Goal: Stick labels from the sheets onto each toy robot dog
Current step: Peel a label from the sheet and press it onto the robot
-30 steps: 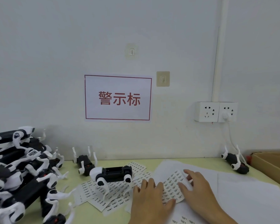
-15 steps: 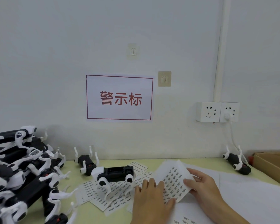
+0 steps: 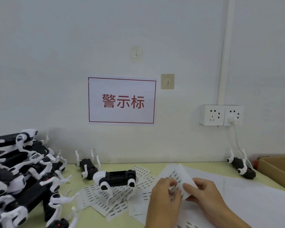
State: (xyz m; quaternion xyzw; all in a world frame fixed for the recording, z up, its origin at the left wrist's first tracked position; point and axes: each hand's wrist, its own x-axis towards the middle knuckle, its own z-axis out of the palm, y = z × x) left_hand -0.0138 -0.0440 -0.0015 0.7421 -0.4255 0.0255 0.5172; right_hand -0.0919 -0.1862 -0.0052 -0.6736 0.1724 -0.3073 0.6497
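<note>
Here, two hands (image 3: 186,193) on one label sheet (image 3: 179,176)

- At the lower left of the frame we see a pile of toy dogs (image 3: 18,178) heaped on the table (image 3: 155,166).
- Right of the pile, one dog (image 3: 87,167) lies on its back near the wall; just in front of it another dog (image 3: 117,177) stands on loose label sheets (image 3: 105,203).
- At lower centre, our left hand (image 3: 163,199) and right hand (image 3: 206,195) hold a label sheet (image 3: 179,176) above blank paper (image 3: 257,203).
- At the right edge a cardboard box (image 3: 280,168) sits, with one more dog (image 3: 242,167) to its left.
- On the wall, a sign (image 3: 122,101) hangs at centre and sockets (image 3: 220,115) to its right.
</note>
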